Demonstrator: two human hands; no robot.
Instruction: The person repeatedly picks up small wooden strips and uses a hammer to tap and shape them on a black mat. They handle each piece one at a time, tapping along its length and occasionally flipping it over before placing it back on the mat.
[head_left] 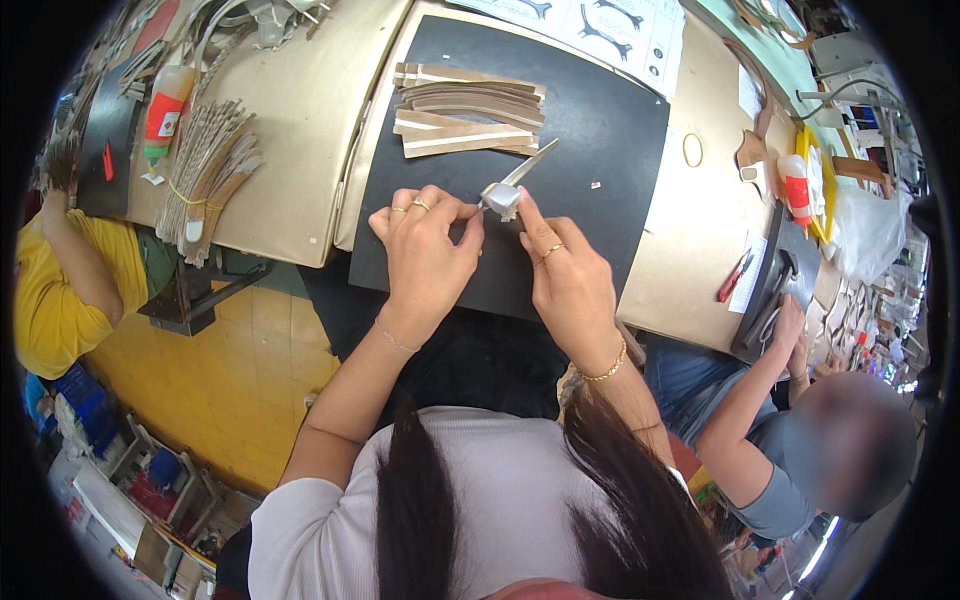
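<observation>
Both hands meet over a black work mat [600, 230]. My left hand [430, 245] is closed, thumb and index fingertip pinched on something too small to make out. My right hand [572, 285] has its fingertips on a small silver-grey piece [502, 199] with a ragged pale lower edge. Beyond that piece a pointed metal blade [530, 164] slants up to the right; its handle is hidden, and I cannot tell which hand bears it. Just past the hands, brown strips [465, 137] lie stacked on the mat, some with pale bands.
Printed sheets [610, 35] lie at the mat's far edge. On the left are a bundle of strips [205, 180] and a red-labelled bottle [166, 110]. To the right lie a rubber band [692, 150], a red-handled tool [735, 277] and another bottle [795, 190]. Co-workers sit on both sides.
</observation>
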